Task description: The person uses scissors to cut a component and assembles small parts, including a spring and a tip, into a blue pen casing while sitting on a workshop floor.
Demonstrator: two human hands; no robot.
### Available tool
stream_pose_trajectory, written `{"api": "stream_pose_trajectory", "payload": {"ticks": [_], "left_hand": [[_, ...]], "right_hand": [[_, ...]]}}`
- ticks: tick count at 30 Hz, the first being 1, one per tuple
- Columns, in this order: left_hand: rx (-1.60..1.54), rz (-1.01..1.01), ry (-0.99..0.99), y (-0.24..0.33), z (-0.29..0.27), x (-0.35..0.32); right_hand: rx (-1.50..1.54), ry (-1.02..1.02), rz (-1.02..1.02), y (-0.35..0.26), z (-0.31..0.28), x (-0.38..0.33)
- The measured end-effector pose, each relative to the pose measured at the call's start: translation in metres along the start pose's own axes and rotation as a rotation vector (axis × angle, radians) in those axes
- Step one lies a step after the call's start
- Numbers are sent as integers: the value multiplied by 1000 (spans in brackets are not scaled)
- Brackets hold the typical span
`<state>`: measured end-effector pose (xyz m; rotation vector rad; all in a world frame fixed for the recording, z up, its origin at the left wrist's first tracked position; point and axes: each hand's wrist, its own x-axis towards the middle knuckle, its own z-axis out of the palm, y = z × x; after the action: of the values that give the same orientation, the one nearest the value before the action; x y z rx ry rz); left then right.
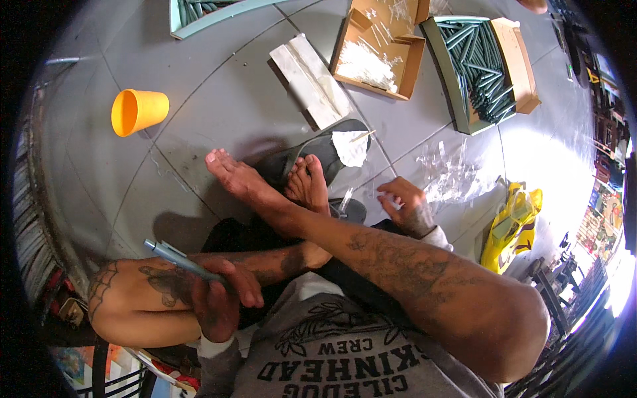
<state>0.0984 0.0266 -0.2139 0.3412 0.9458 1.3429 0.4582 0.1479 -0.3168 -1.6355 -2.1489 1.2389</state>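
Note:
My left hand (229, 292) is closed round a slim grey-blue pen (178, 256), held above my bent leg with one end pointing up and to the left. Whether a second pen lies beside it, I cannot tell. Down by the floor, my right hand (406, 199) has its fingers curled together, with something small and pale at the fingertips that is too small to name. A thin clear plastic piece (346, 199) stands out by the dark sandal (355, 211), left of that hand. Clear plastic strips (458, 176) lie scattered to its right.
Ahead are a carton (415, 73) of small clear and white parts, a box (458, 109) full of dark green pens, and a whitish long block (312, 86). An orange cup (142, 111) lies left; a yellow bag (514, 225) sits right. My bare feet (242, 179) cross in the middle.

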Motion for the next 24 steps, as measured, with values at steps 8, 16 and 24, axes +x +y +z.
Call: {"api": "stream_pose_trajectory", "payload": {"ticks": [8,16,24], "left_hand": [[284,-163,196,12,22,-10],[239,-153,107,7,61,19],[316,20,-123,7,139,28]], "right_hand": [[-141,234,-695,-95,186,109],[401,91,-203,-32,114,80],[1137,726,26,-61,-100,-63]]}}
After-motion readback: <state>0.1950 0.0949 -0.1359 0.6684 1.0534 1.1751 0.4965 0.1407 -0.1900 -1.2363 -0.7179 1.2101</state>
